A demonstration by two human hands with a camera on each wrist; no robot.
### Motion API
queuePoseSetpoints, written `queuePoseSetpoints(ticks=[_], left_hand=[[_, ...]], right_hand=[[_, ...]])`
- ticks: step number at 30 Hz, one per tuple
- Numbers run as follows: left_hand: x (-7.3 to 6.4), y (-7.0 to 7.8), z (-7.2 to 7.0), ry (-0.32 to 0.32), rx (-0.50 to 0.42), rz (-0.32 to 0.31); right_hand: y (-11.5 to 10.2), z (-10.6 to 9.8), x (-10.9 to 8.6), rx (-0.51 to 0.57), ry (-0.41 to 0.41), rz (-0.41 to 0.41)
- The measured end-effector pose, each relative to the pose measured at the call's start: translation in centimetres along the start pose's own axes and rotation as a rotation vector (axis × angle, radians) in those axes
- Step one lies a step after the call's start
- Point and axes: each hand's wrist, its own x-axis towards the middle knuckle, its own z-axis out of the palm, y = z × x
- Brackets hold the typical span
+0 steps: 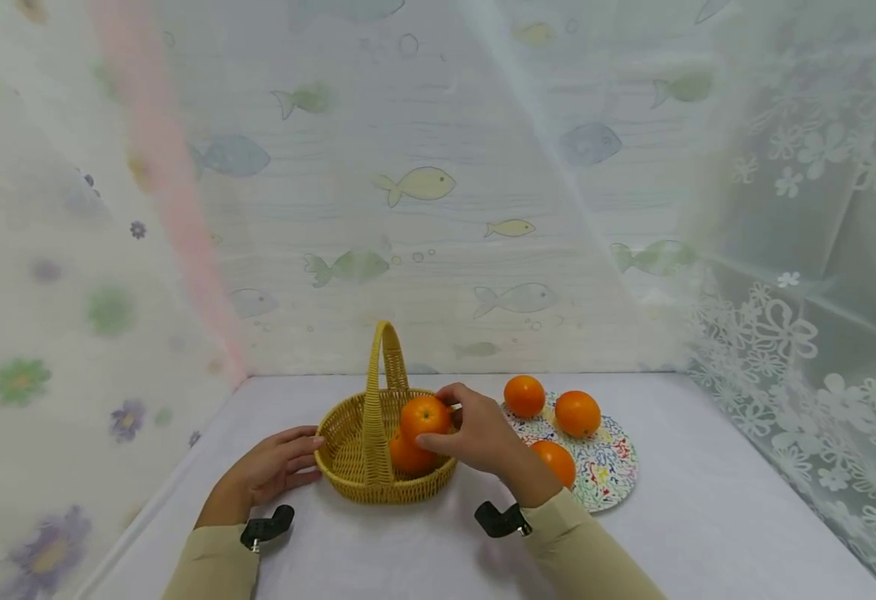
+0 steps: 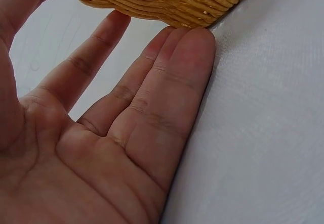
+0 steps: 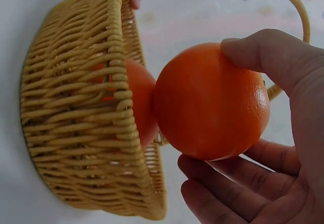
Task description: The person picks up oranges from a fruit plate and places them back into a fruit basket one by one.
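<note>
My right hand (image 1: 486,435) holds an orange (image 1: 424,414) between thumb and fingers, above the right half of a yellow wicker basket (image 1: 362,490). Inside the basket lies another orange (image 1: 406,457); in the right wrist view the held orange (image 3: 207,102) overlaps it. My left hand (image 1: 276,465) is at the basket's left side, its fingers fairly straight. Seen from the left wrist, the fingertips (image 2: 195,44) reach the woven wall (image 2: 167,4) low down, close to the tabletop.
A round plate with colourful squiggles (image 1: 610,471) lies right of the basket, bearing three oranges (image 1: 578,413), one partly behind my right forearm. The basket's tall arched handle (image 1: 372,400) stands upright. A white cloth (image 1: 708,500) covers the table; patterned curtains (image 1: 422,250) surround it.
</note>
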Motion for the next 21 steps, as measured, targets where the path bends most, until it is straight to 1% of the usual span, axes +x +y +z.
queuePoseSetpoints(ticks=[9,13,21], left_hand=[[0.2,-0.2,-0.2,-0.021,-0.002,0.019],[0.1,-0.3,-0.2,-0.014,-0.014,0.015],[0.2,-0.2,-0.3,-0.029,-0.015,0.013]], right_hand=[[-1.4,1.4,1.5,-0.041,-0.032,-0.028],[-1.8,2.2,2.0,-0.072,-0.054,-0.049],[-2.7,3.1,2.1,-0.132,-0.082,-0.069]])
